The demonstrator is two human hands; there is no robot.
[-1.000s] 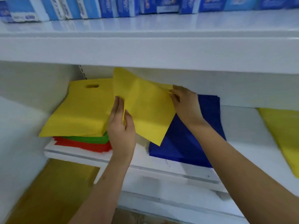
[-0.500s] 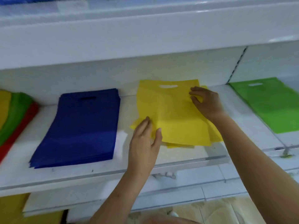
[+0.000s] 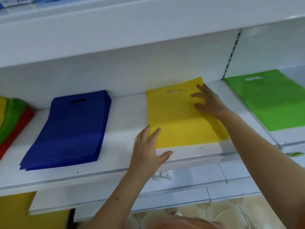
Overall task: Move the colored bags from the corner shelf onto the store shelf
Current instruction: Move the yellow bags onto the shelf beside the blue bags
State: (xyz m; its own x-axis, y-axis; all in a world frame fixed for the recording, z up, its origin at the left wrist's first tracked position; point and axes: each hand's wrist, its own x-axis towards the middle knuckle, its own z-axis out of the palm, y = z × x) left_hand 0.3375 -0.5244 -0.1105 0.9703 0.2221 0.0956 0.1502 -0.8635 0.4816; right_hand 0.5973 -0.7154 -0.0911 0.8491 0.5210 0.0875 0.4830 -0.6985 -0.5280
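Both hands are down on the yellow bags [image 3: 181, 123] here, flat on the white store shelf [image 3: 127, 129] between the blue stack and the green one. The left hand [image 3: 148, 146] sits at the near left corner of the yellow pile, fingers straight and spread, fingertips pressing on the bag's edge while the thumb points right along the bare shelf just in front of the pile; it grasps nothing, it is simply laid flat. The right hand [image 3: 208, 101] reaches in from the right and rests on the far right part of the top yellow bag, fingers splayed and relaxed, tips touching the fabric just beside the cut-out handle slot [image 3: 174, 91]; again no pinch, no curl round the bag. The far right corner of the yellow pile lifts slightly against the back wall. The top bag lies a little askew over those beneath, whose edges peek out along the right side. To the left, well apart from the yellow, a thick stack of blue bags [image 3: 71, 129] lies fanned at its near end, handle slot toward the wall. At the far left edge, a mixed pile of yellow, green and red bags [image 3: 11, 123] on the corner shelf. On the right, past the slotted upright [image 3: 231, 53], green bags [image 3: 270, 100] lie flat in the next bay.
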